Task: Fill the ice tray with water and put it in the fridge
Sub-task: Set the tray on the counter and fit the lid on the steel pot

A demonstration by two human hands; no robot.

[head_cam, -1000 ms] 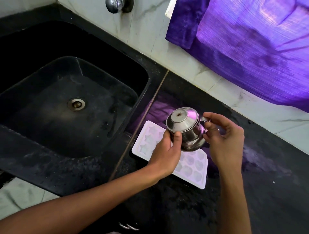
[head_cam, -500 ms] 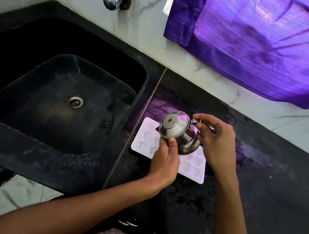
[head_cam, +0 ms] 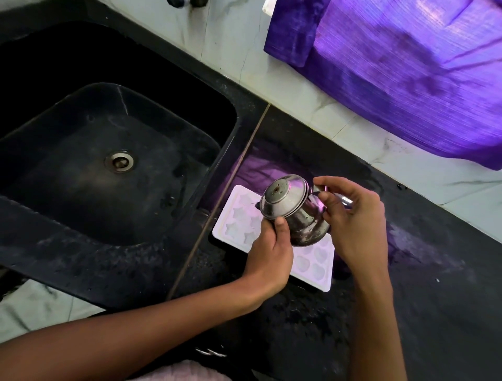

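A white ice tray (head_cam: 235, 223) with star and heart moulds lies flat on the black counter, just right of the sink. Above it a small steel kettle (head_cam: 294, 210) with a lid is tipped toward the left, over the tray's star end. My left hand (head_cam: 267, 251) holds the kettle from below, thumb pressed against the lid's rim. My right hand (head_cam: 353, 220) grips the kettle's handle at its right side. The tray's middle is hidden behind the kettle and my hands. I cannot make out a stream of water.
A deep black sink (head_cam: 108, 168) with a round drain (head_cam: 119, 162) fills the left. A purple cloth (head_cam: 407, 70) hangs over the marble wall at the back right. Black counter (head_cam: 434, 299) stretches to the right of the tray. A tap base (head_cam: 187, 2) shows at the top edge.
The kettle has tipped further toward the left over the tray's star end, both hands staying on it. The tray has not moved.
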